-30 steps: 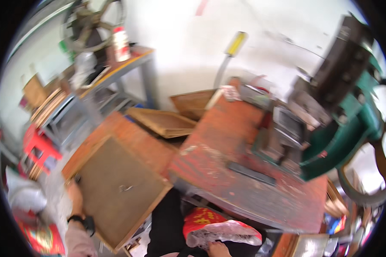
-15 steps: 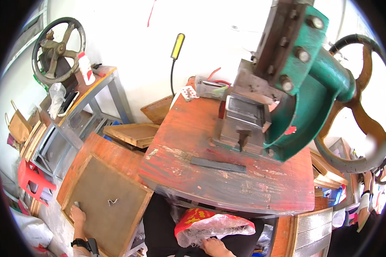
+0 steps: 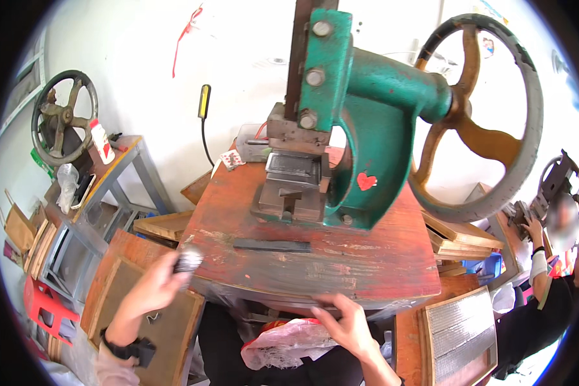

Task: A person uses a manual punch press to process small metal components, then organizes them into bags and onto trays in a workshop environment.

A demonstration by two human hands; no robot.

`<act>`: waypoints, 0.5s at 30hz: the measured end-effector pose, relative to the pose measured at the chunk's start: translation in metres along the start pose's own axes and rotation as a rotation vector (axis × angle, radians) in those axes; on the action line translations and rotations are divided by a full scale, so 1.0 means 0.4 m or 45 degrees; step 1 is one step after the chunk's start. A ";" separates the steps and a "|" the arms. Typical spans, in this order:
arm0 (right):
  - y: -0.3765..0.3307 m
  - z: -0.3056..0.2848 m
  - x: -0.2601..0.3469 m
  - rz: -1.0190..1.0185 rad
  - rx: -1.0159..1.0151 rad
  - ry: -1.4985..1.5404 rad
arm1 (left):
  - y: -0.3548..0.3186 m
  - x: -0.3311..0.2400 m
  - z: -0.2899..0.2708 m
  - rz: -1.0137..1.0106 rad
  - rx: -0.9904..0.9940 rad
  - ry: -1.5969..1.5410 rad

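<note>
Open tabletop separates right hand from the obstructing green press.

At the centre of the frame we are seeing a scuffed red table carrying a green press, with a dark flat bar lying before it and a patterned card resting near the far left corner. At lower left, an orange table is bearing a wooden-framed tray; at upper left, a grey-framed table is holding a white bottle.
</note>
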State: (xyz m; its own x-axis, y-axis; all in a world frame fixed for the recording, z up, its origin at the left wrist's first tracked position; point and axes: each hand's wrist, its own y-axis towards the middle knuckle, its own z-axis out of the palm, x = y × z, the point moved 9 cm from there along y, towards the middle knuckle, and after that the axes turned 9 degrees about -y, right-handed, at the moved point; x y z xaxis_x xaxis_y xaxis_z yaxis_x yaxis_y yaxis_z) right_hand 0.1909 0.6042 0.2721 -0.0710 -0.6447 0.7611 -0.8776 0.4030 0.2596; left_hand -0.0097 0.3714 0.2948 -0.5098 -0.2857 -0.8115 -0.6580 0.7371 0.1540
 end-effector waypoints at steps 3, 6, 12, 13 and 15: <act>0.039 0.011 0.061 -0.200 -0.103 -0.225 | 0.108 -0.181 0.193 0.356 0.242 0.373; 0.072 0.012 0.070 -0.292 -0.284 -0.212 | 0.153 -0.216 0.353 0.533 0.427 0.579; 0.101 0.010 -0.061 -0.095 -0.155 0.225 | 0.195 -0.211 0.429 0.426 0.637 0.718; 0.109 0.015 -0.076 -0.074 -0.191 0.564 | 0.205 -0.201 0.429 0.407 0.610 0.648; 0.131 0.038 -0.088 0.035 -0.239 0.879 | 0.212 -0.198 0.424 0.355 0.574 0.557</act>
State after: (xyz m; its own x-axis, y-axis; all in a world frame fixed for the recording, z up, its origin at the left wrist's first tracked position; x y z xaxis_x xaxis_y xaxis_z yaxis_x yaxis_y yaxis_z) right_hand 0.1403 0.6381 0.2501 0.2791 -0.0995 0.9551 -0.7790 0.5581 0.2858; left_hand 0.0689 0.5604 0.2766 -0.8658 -0.1997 -0.4589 -0.2233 0.9748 -0.0029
